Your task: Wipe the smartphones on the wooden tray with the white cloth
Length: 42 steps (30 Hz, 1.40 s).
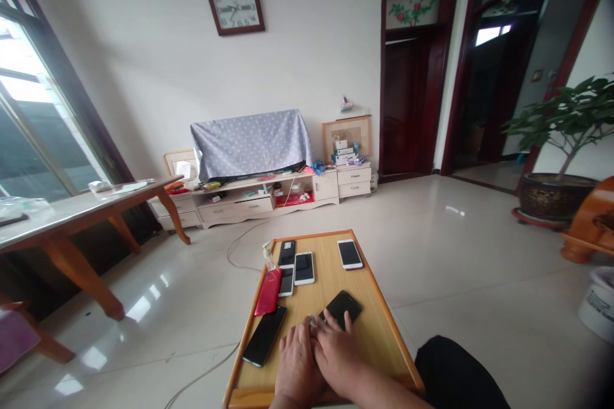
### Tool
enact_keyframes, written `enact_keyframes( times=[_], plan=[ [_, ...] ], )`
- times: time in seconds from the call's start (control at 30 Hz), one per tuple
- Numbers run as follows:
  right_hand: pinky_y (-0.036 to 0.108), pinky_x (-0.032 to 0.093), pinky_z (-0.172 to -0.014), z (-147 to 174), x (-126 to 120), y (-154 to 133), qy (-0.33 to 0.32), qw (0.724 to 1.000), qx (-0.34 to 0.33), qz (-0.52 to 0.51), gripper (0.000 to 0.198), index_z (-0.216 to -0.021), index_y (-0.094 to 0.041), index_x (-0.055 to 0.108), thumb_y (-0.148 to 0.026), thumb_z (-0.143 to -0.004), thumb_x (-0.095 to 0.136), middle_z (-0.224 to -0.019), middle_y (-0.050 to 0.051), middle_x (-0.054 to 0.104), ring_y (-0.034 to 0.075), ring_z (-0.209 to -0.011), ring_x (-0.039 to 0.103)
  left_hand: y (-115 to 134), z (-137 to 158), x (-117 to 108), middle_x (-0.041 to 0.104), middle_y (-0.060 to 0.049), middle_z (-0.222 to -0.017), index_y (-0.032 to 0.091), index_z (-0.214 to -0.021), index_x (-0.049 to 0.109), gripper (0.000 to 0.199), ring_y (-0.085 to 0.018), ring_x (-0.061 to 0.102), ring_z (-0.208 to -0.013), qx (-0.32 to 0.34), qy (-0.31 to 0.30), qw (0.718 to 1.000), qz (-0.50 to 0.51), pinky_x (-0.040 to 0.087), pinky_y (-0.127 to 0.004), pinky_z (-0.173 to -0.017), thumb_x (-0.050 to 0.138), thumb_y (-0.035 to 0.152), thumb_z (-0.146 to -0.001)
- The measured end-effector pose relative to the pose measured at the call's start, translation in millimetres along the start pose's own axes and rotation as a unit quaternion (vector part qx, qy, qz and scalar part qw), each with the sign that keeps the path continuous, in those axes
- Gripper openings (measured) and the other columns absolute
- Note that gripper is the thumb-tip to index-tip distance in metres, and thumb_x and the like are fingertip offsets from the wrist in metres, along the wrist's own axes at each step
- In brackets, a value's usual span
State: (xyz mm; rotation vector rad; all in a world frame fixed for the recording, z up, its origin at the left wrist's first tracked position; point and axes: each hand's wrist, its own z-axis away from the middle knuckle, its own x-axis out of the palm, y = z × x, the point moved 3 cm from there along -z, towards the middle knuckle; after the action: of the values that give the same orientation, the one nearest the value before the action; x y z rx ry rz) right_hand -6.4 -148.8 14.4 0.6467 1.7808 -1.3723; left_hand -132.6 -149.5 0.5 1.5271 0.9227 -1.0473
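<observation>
My left hand (295,358) and my right hand (339,351) meet low over the small wooden table (330,287). A tiny whitish thing (313,321) shows at their fingertips, too small to name. My left fingers are bent close together at it. My right hand pinches there too, its other fingers spread over the edge of a black smartphone (348,307) lying flat. Left of my hands lies another black smartphone (265,337). Beyond it are a red smartphone (268,291), two white-framed smartphones (304,268) and a dark phone (286,253). One more white smartphone (350,254) lies far right.
A clear pump bottle (268,255) stands at the table's left edge. A cable (230,255) runs over the tiled floor. A larger table (96,204) is at left, a low white cabinet (235,209) ahead, a potted plant (559,188) and a bucket (597,303) at right.
</observation>
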Motion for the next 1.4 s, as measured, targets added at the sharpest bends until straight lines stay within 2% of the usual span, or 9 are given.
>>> enact_keyframes(
  times=[0.07,0.3,0.37,0.53,0.6,0.87,1.13,1.23,1.4],
  plan=[
    [0.064,-0.001,-0.119,-2,-2,3,0.002,1.0,0.012,0.004,0.047,-0.145,-0.04,0.048,-0.042,-0.105,0.023,-0.152,-0.002,0.048,0.028,-0.149,0.027,-1,0,1,0.053,-0.011,-0.146,0.02,-0.146,0.042,0.067,-0.028,0.045,-0.135,0.008,0.009,1.0,0.003,0.028,-0.038,-0.112,0.053,0.039,-0.082],
    [0.07,0.002,-0.114,-25,-41,55,0.073,0.979,0.172,0.081,0.048,-0.137,-0.033,0.059,-0.041,-0.104,0.024,-0.153,0.003,0.047,0.033,-0.15,0.023,-3,0,4,0.055,-0.011,-0.143,0.017,-0.148,0.039,0.077,-0.028,0.044,-0.135,0.003,0.017,1.0,0.004,0.024,-0.037,-0.114,0.058,0.039,-0.076],
    [0.069,0.001,-0.115,-23,-36,50,0.069,0.982,0.156,0.08,0.048,-0.138,-0.032,0.058,-0.041,-0.104,0.025,-0.153,0.004,0.047,0.032,-0.149,0.026,-3,0,4,0.055,-0.012,-0.143,0.017,-0.148,0.039,0.078,-0.028,0.043,-0.135,0.0,0.011,1.0,0.003,0.024,-0.037,-0.114,0.058,0.039,-0.076],
    [0.063,-0.005,-0.118,-6,-1,7,0.015,1.0,0.017,0.012,0.047,-0.145,-0.036,0.049,-0.042,-0.105,0.025,-0.151,0.001,0.049,0.027,-0.146,0.034,-2,0,3,0.052,-0.011,-0.147,0.018,-0.146,0.042,0.067,-0.027,0.044,-0.135,0.012,0.012,1.0,0.003,0.026,-0.036,-0.112,0.052,0.038,-0.083],
    [0.062,-0.006,-0.119,-4,4,0,0.001,1.0,-0.007,-0.005,0.047,-0.145,-0.038,0.048,-0.042,-0.105,0.024,-0.151,0.0,0.05,0.025,-0.146,0.035,-2,-1,3,0.052,-0.01,-0.147,0.018,-0.145,0.043,0.064,-0.027,0.046,-0.134,0.018,0.016,1.0,0.001,0.027,-0.036,-0.111,0.05,0.036,-0.084],
    [0.063,-0.006,-0.118,-30,-24,42,0.051,0.988,0.125,0.07,0.049,-0.144,-0.028,0.052,-0.034,-0.102,0.026,-0.153,0.006,0.047,0.028,-0.146,0.033,-5,0,9,0.054,-0.011,-0.144,0.018,-0.146,0.041,0.075,-0.029,0.043,-0.135,0.003,0.028,1.0,0.001,0.024,-0.039,-0.114,0.058,0.037,-0.075],
    [0.058,-0.003,-0.12,-16,6,7,0.019,0.999,0.016,0.021,0.048,-0.142,-0.031,0.053,-0.037,-0.104,0.025,-0.151,0.004,0.049,0.025,-0.145,0.037,-6,-1,8,0.054,-0.012,-0.144,0.019,-0.144,0.044,0.067,-0.029,0.047,-0.131,0.017,0.023,1.0,-0.001,0.029,-0.04,-0.111,0.052,0.041,-0.081],
    [0.059,-0.003,-0.12,-24,-2,20,0.041,0.997,0.05,0.039,0.048,-0.143,-0.029,0.053,-0.035,-0.103,0.026,-0.151,0.006,0.05,0.025,-0.144,0.037,-6,-2,7,0.054,-0.012,-0.144,0.018,-0.144,0.042,0.071,-0.03,0.045,-0.133,0.011,0.016,1.0,-0.007,0.028,-0.04,-0.112,0.054,0.043,-0.079],
    [0.062,0.003,-0.119,-35,-26,65,0.067,0.985,0.127,0.091,0.05,-0.145,-0.024,0.051,-0.034,-0.101,0.029,-0.152,0.008,0.048,0.028,-0.145,0.036,-4,-2,7,0.054,-0.012,-0.143,0.017,-0.145,0.04,0.075,-0.029,0.043,-0.135,0.004,0.005,1.0,-0.002,0.024,-0.039,-0.114,0.056,0.041,-0.075]
  ],
)
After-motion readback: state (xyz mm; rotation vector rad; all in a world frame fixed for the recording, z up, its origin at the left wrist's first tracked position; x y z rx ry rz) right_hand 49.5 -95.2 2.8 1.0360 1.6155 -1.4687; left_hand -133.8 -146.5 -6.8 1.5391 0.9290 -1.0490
